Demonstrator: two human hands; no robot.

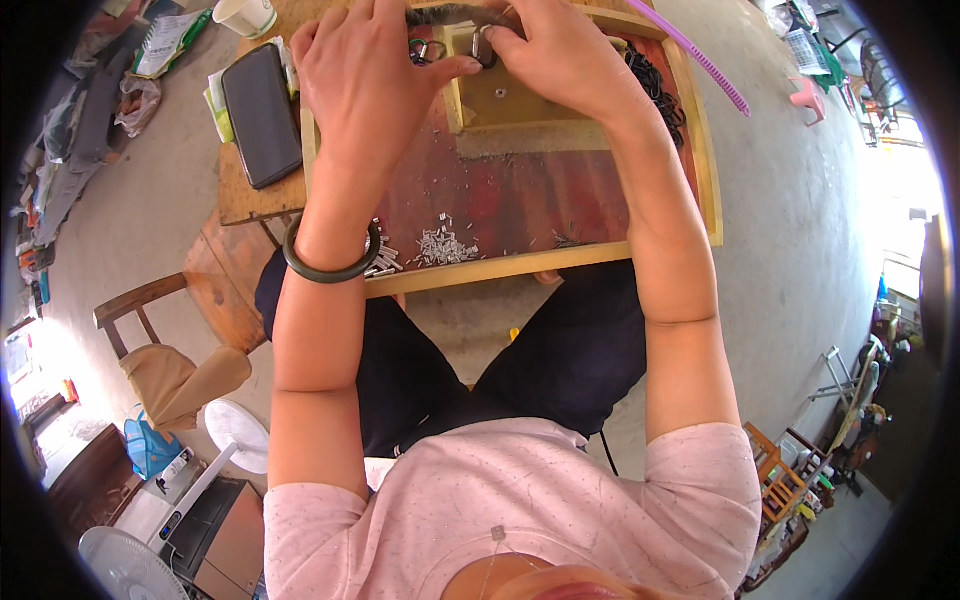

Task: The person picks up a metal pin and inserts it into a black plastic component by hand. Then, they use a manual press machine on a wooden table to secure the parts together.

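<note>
A dark, thick cord [455, 14] spans the gap between my two hands at the top edge of the view. My left hand [362, 80] is curled at the cord's left end, its thumb stretched toward the middle; several of its fingertips are cut off. My right hand [570, 62] closes at the other end, thumb against a small metal clip [481, 48]. Small metal rings [430, 50] show beside my left thumb. Underneath is a yellowish block [530, 112] with a screw in it, resting in a shallow wood-rimmed tray [520, 268] with a worn red bottom.
Small silver metal pieces [443, 245] lie heaped at the tray's near edge. Black clips or links [655, 95] fill its right side. A purple ridged strip [700, 60] sticks out past the far right corner. Left of the tray are a phone [262, 115] and a paper cup [245, 15].
</note>
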